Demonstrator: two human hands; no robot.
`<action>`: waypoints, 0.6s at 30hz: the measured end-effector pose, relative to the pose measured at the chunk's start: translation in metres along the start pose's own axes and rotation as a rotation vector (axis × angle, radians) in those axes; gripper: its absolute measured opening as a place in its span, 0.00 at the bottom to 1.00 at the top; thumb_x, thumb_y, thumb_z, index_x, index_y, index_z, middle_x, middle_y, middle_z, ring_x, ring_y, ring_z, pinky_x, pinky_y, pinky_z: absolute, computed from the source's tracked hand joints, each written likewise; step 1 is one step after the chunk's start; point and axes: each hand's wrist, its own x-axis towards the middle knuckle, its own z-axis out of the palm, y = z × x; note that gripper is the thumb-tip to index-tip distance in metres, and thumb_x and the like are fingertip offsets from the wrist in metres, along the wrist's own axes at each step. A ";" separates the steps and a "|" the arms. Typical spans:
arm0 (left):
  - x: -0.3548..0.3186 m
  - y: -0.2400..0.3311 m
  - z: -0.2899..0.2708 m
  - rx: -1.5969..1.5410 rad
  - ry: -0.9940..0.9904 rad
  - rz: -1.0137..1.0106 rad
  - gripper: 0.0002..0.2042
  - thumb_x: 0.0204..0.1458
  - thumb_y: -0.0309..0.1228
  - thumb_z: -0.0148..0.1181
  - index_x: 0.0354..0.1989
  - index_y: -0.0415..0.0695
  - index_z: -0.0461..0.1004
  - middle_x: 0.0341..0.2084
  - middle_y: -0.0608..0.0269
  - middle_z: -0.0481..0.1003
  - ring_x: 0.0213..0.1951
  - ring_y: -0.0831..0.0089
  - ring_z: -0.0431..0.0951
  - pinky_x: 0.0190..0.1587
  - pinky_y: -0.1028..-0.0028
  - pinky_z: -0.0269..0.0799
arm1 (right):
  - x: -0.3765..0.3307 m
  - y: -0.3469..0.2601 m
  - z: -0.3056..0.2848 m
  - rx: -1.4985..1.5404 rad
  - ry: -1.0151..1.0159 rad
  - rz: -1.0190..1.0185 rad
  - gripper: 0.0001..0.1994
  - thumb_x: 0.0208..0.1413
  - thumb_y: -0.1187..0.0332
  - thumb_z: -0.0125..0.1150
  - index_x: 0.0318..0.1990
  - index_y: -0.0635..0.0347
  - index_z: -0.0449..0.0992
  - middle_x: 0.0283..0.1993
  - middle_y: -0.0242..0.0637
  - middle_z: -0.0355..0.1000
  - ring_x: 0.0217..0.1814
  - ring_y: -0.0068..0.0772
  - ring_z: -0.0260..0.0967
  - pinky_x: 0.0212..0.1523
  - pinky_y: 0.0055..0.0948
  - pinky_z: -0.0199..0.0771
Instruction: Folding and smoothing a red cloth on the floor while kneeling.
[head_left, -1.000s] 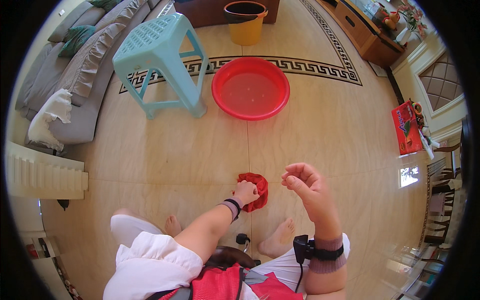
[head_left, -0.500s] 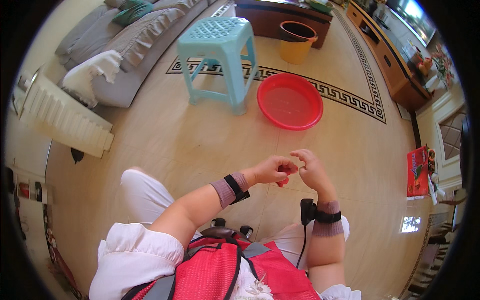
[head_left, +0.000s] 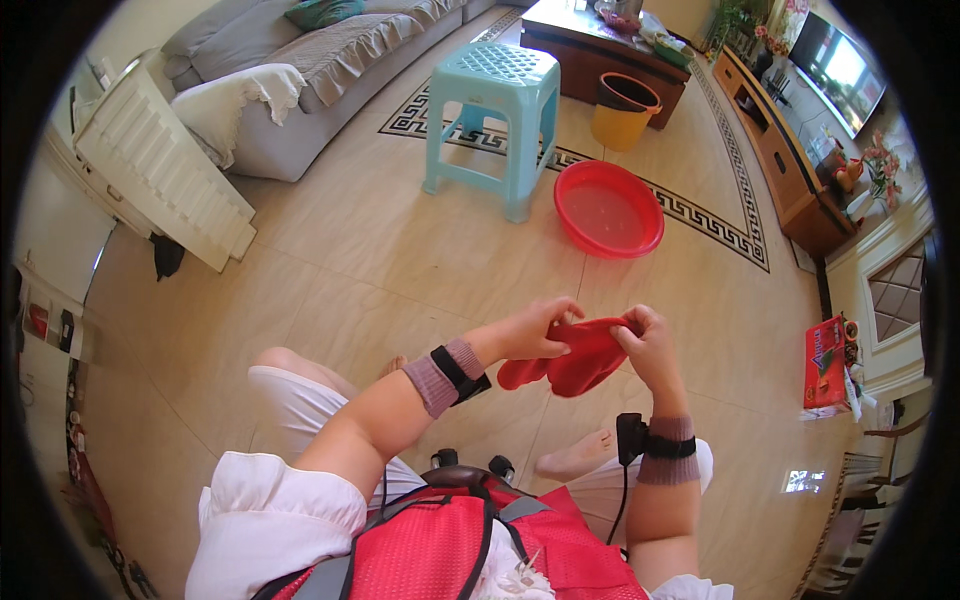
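**Living room, red cloth stretched between both hands**

Glossy beige tile floor, grey fabric sofa far left. Far centre: teal plastic stool, round red plastic basin on the floor, seemingly empty. Near: left hand and right hand pinch the soft, limp red cloth in midair; judged mid-handling, not laid down yet.

A teal stool stood far, a red basin right of it, a yellow bin beyond.
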 end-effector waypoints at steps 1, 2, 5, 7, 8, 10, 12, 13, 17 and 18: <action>-0.013 -0.007 -0.007 0.153 -0.031 -0.003 0.17 0.51 0.20 0.66 0.51 0.38 0.75 0.36 0.61 0.81 0.38 0.75 0.80 0.42 0.73 0.78 | -0.006 -0.005 0.004 -0.006 -0.003 -0.012 0.08 0.56 0.71 0.70 0.36 0.67 0.78 0.27 0.37 0.77 0.27 0.28 0.73 0.30 0.29 0.73; -0.024 -0.001 -0.012 0.290 -0.082 -0.059 0.16 0.51 0.23 0.70 0.48 0.37 0.77 0.36 0.59 0.82 0.38 0.72 0.81 0.42 0.72 0.78 | -0.014 -0.006 0.003 -0.038 -0.041 0.031 0.09 0.56 0.70 0.70 0.35 0.67 0.78 0.26 0.37 0.77 0.27 0.27 0.72 0.30 0.29 0.73; -0.052 0.021 -0.021 0.246 -0.171 -0.309 0.14 0.51 0.26 0.70 0.45 0.38 0.79 0.34 0.58 0.82 0.37 0.71 0.81 0.42 0.71 0.78 | -0.032 -0.008 0.008 -0.137 -0.134 0.058 0.10 0.56 0.67 0.72 0.34 0.65 0.79 0.24 0.35 0.76 0.26 0.25 0.72 0.30 0.29 0.73; -0.070 0.030 -0.029 0.307 -0.157 -0.325 0.15 0.50 0.28 0.71 0.45 0.38 0.79 0.34 0.57 0.83 0.37 0.70 0.81 0.41 0.69 0.78 | -0.036 -0.005 0.014 -0.072 -0.179 0.114 0.10 0.56 0.67 0.71 0.34 0.65 0.79 0.24 0.34 0.75 0.26 0.24 0.71 0.28 0.29 0.71; -0.081 0.028 -0.035 0.355 -0.145 -0.283 0.14 0.49 0.28 0.71 0.44 0.38 0.79 0.34 0.57 0.83 0.37 0.69 0.82 0.41 0.68 0.78 | -0.036 -0.009 0.022 -0.091 -0.161 -0.035 0.10 0.58 0.67 0.70 0.35 0.65 0.77 0.24 0.33 0.73 0.24 0.24 0.69 0.25 0.28 0.69; -0.101 0.024 -0.047 0.481 -0.110 -0.186 0.13 0.51 0.28 0.69 0.44 0.38 0.79 0.34 0.55 0.83 0.37 0.65 0.82 0.41 0.67 0.78 | -0.035 -0.020 0.030 0.028 -0.164 0.017 0.09 0.59 0.68 0.68 0.35 0.64 0.76 0.25 0.32 0.71 0.24 0.23 0.68 0.24 0.27 0.68; -0.118 0.029 -0.054 0.507 -0.068 -0.226 0.15 0.49 0.31 0.69 0.45 0.39 0.80 0.36 0.52 0.83 0.40 0.59 0.82 0.44 0.64 0.77 | -0.034 -0.030 0.037 0.148 -0.189 0.072 0.09 0.60 0.69 0.67 0.35 0.63 0.74 0.25 0.31 0.70 0.23 0.23 0.67 0.22 0.27 0.67; -0.125 0.033 -0.056 0.527 -0.051 -0.265 0.17 0.48 0.33 0.68 0.45 0.40 0.80 0.38 0.48 0.82 0.43 0.53 0.82 0.47 0.61 0.77 | -0.034 -0.024 0.033 0.094 -0.166 0.021 0.08 0.61 0.69 0.66 0.34 0.63 0.73 0.24 0.31 0.70 0.23 0.23 0.67 0.22 0.26 0.67; -0.160 0.051 -0.062 0.385 0.056 -0.390 0.17 0.48 0.31 0.67 0.46 0.39 0.80 0.39 0.48 0.83 0.42 0.54 0.82 0.47 0.61 0.77 | -0.026 -0.052 0.038 0.009 -0.213 -0.048 0.10 0.61 0.71 0.67 0.32 0.62 0.71 0.23 0.30 0.67 0.21 0.20 0.66 0.20 0.25 0.66; -0.166 0.048 -0.064 0.437 0.074 -0.339 0.15 0.51 0.29 0.67 0.46 0.38 0.79 0.36 0.51 0.82 0.38 0.60 0.82 0.42 0.64 0.78 | -0.023 -0.061 0.038 0.000 -0.211 -0.104 0.11 0.60 0.71 0.69 0.31 0.62 0.71 0.23 0.30 0.68 0.19 0.21 0.65 0.20 0.26 0.65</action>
